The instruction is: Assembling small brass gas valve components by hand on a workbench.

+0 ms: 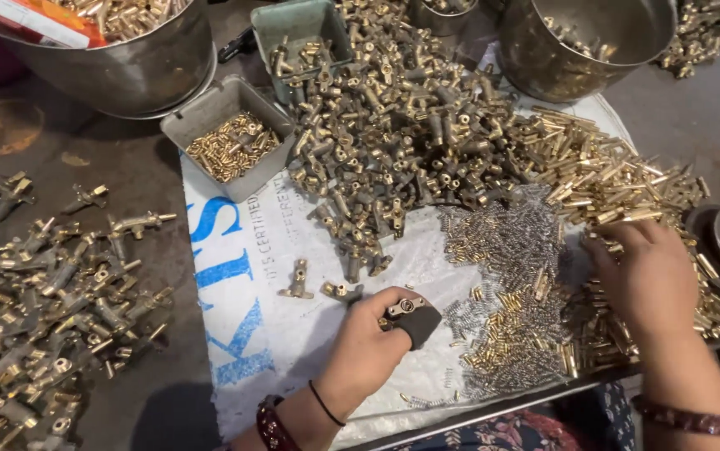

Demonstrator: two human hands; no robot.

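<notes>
Head view: the left hand [368, 342] has its fingers clamped on a small brass valve body [406, 307], held over the white printed sheet [293, 317] just left of the springs [502, 250]. The right hand [648, 280] lies palm-down on the brass pins [610, 179], fingers curled in; whether they pinch one I cannot tell. This looks like assembly, a pin being fetched for the held body; fitting it would need careful alignment. The dark piece beneath the body is hard to identify, and the steel bowls [126, 71] are cut off.

Left hand [366, 347]: thin black band plus dark red bangle at wrist; right hand [651, 280]: dark red bangle; floral-print clothing.
</notes>
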